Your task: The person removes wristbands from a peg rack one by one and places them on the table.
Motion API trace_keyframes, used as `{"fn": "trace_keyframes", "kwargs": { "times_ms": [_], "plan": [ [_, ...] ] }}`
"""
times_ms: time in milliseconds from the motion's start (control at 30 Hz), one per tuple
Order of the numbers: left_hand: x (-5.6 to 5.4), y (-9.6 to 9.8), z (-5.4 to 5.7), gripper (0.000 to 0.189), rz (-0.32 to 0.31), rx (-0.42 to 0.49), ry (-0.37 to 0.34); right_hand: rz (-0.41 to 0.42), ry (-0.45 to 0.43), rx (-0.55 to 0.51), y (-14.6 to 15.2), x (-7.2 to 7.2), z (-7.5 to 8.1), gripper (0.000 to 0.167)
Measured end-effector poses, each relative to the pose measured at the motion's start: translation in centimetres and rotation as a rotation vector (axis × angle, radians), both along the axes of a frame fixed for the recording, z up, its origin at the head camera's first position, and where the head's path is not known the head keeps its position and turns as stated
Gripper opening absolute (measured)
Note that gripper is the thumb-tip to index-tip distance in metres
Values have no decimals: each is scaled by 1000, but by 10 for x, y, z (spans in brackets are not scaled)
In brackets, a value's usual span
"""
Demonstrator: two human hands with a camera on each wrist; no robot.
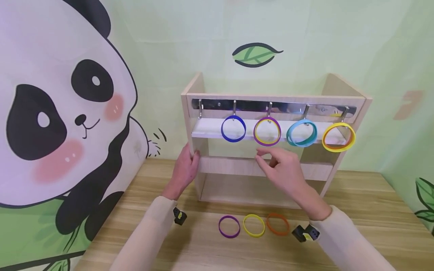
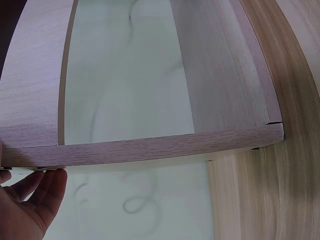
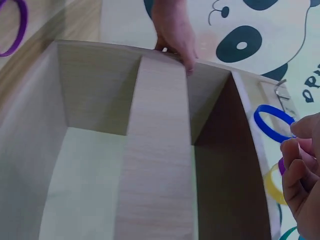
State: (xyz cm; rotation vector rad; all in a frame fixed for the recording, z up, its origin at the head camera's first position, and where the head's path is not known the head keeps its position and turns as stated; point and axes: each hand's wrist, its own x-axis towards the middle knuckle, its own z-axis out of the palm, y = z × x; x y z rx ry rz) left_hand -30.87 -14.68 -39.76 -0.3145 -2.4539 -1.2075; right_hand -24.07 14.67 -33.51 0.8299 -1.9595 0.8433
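Observation:
My left hand (image 1: 184, 169) grips the left side panel of a pale wooden rack (image 1: 234, 165), thumb at the front edge. Just below the hanging purple ring (image 1: 268, 145), my right hand (image 1: 285, 165) has its thumb and index finger bent near each other, with a gap between the tips and nothing seen in them. A yellow ring shows inside the purple one. To its left on the hooks hangs a dark blue ring (image 1: 234, 141); to its right are a light blue ring (image 1: 288, 138) and a yellow ring (image 1: 333, 150) with orange inside.
On the table before the rack lie a purple ring (image 1: 229, 236), a yellow ring (image 1: 255, 236) and an orange ring (image 1: 275, 214). The metal hook strip (image 1: 251, 105) runs along the rack's upper front. A panda-printed wall (image 1: 162, 75) stands behind and left.

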Motion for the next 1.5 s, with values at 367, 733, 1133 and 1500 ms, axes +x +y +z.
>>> {"fn": "trace_keyframes", "kwargs": {
  "times_ms": [367, 733, 1133, 1500],
  "plan": [
    [-1, 0, -3, 50, 10, 5, -5, -47, 24, 26, -14, -6, 20, 22],
    [0, 1, -1, 49, 19, 8, 16, -99, -87, 42, -23, -8, 34, 26],
    [0, 1, -3, 49, 21, 2, 36, -213, -226, 102, -35, -13, 49, 32],
    [0, 1, -2, 49, 33, -7, 45, -249, -242, 146, -42, -15, 55, 33]
  ]
}}
